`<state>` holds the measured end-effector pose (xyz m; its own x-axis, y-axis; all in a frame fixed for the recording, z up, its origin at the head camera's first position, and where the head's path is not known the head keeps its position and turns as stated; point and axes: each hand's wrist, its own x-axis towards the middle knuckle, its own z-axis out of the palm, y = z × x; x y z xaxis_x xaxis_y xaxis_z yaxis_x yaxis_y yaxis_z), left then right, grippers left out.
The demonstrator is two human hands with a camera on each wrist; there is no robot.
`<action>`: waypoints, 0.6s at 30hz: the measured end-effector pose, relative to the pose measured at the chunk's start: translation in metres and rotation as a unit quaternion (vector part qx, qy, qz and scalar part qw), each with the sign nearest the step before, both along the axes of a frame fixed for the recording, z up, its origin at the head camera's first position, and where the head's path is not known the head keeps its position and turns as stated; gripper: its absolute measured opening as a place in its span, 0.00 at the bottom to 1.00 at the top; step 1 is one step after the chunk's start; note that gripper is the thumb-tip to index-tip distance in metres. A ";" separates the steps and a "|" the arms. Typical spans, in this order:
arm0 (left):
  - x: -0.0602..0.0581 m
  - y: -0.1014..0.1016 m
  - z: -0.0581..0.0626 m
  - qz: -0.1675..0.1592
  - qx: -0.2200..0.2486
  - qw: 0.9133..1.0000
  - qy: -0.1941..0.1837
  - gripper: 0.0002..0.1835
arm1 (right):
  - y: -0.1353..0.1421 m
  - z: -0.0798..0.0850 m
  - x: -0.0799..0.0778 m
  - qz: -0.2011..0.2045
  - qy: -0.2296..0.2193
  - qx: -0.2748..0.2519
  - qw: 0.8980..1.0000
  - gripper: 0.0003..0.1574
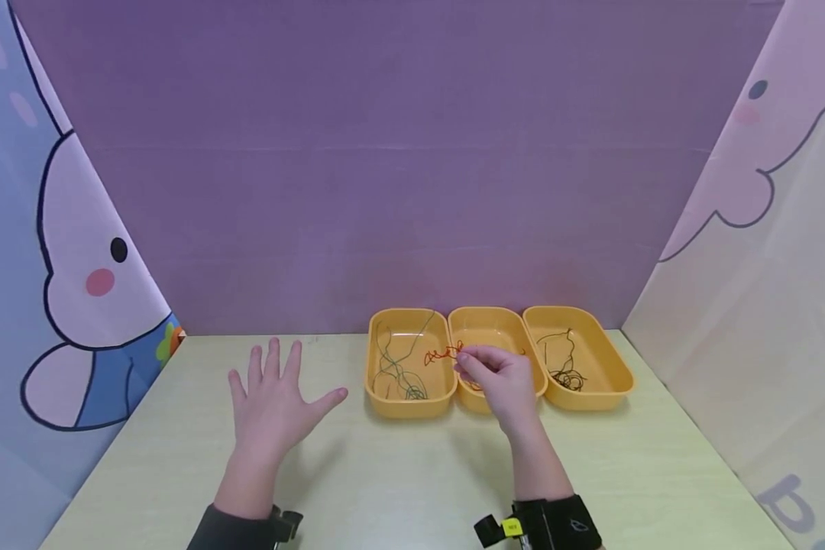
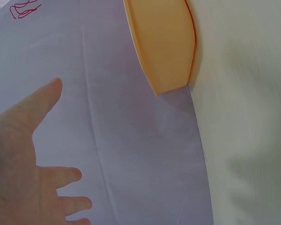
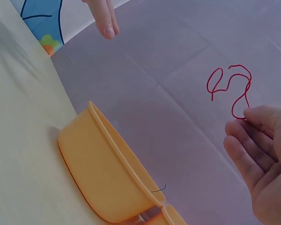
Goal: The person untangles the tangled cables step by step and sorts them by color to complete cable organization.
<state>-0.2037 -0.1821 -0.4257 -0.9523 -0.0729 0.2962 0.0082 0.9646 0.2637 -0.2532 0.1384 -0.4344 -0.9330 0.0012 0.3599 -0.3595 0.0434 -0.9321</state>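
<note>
Between thumb and fingertip my right hand [image 1: 500, 382] pinches a tangled red string [image 1: 441, 354], held up above the left and middle yellow bins. In the right wrist view the red string [image 3: 243, 89] hangs in loose loops from the pinch of the right hand [image 3: 267, 154]. My left hand [image 1: 273, 405] is spread wide over the table, left of the bins, and holds nothing. The left yellow bin [image 1: 412, 410] contains green strings [image 1: 407, 382]. Reddish string lies in the middle bin [image 1: 488, 315], partly hidden by my right hand. Black string [image 1: 567, 376] lies in the right bin [image 1: 612, 382].
The three bins stand side by side at the back of the pale table [image 1: 399, 473]. Behind them rises a purple backdrop [image 1: 385, 168]. Printed cartoon panels flank the table, a left panel [image 1: 14, 267] and a right panel [image 1: 763, 321].
</note>
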 end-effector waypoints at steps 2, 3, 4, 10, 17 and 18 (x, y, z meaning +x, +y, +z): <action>0.000 0.000 0.001 0.000 0.003 1.000 -0.002 0.59 | 0.002 0.000 -0.002 -0.014 0.006 0.018 1.000 0.11; 0.001 0.000 0.001 0.001 0.004 1.000 -0.003 0.59 | 0.004 0.000 -0.003 -0.024 0.011 0.029 0.999 0.11; 0.001 -0.001 0.001 0.001 0.005 1.000 -0.004 0.59 | 0.006 0.001 -0.006 -0.033 0.015 0.037 0.999 0.11; 0.002 0.000 0.003 0.004 0.009 1.000 -0.007 0.59 | 0.024 0.007 -0.024 -0.113 0.056 0.155 0.980 0.05; 0.002 0.002 0.003 -0.001 0.005 1.000 -0.005 0.59 | 0.046 0.013 -0.047 -0.168 0.056 0.297 0.938 0.07; 0.002 0.002 0.003 -0.001 0.005 1.000 -0.004 0.59 | 0.048 0.014 -0.050 -0.172 0.056 0.308 0.934 0.06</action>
